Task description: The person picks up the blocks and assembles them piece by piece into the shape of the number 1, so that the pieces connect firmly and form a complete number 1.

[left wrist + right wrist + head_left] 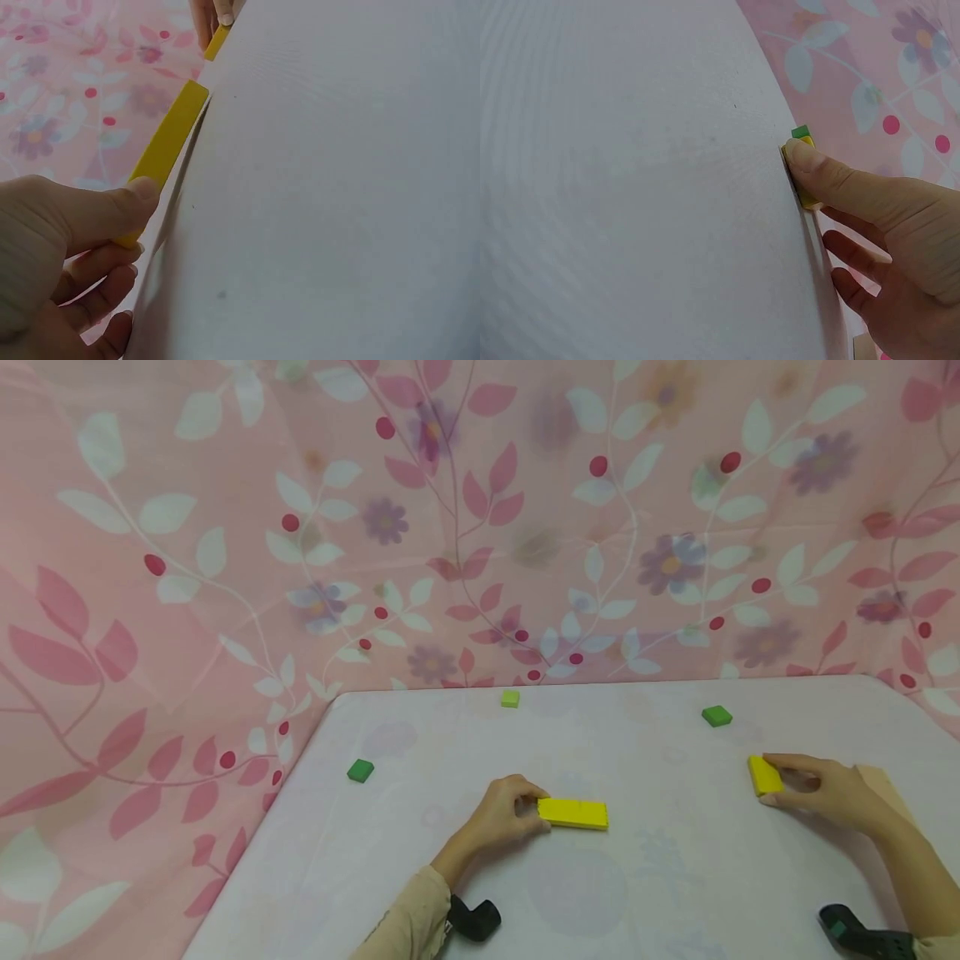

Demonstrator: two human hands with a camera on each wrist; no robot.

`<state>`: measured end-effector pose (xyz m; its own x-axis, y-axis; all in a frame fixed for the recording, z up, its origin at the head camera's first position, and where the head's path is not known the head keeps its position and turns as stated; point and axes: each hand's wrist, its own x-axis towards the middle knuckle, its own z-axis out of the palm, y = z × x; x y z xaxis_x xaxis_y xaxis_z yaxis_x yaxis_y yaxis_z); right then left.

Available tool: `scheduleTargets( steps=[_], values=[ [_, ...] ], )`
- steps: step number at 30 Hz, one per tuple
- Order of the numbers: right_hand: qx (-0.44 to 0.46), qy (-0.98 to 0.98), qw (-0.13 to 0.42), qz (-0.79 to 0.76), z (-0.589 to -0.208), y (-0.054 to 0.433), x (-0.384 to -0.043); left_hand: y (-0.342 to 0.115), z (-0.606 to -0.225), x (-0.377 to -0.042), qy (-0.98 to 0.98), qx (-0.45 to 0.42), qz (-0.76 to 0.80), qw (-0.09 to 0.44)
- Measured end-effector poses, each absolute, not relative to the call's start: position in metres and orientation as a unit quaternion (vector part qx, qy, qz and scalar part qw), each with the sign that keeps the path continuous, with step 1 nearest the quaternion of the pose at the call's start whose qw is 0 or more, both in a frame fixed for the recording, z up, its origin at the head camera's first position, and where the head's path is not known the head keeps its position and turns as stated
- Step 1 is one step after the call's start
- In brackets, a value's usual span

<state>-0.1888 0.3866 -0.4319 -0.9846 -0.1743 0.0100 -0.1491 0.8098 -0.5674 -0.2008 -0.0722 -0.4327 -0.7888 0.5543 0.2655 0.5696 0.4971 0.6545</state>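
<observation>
Left hand (pixel 504 817): grip clamped on yellow bar (pixel 577 814) end; right hand (pixel 836 789): on yellow block (pixel 761 777); both low over surface (pixel 675 902), well apart. Likely positioning step; next move calls for steady pinches

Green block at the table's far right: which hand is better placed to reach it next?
Probably the right hand: in the head view it is much nearer the green block, though it would first have to release the short yellow block. The left hand, pinching the long yellow block, is farther away.
</observation>
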Motion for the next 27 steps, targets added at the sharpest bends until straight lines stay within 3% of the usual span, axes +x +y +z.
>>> scheduleTargets(
  steps=[27],
  values=[
    [-0.085, 0.948, 0.026, -0.306, -0.432, 0.386, -0.188, -0.074, -0.444, -0.200, -0.868, -0.278, -0.410, -0.006]
  ],
)
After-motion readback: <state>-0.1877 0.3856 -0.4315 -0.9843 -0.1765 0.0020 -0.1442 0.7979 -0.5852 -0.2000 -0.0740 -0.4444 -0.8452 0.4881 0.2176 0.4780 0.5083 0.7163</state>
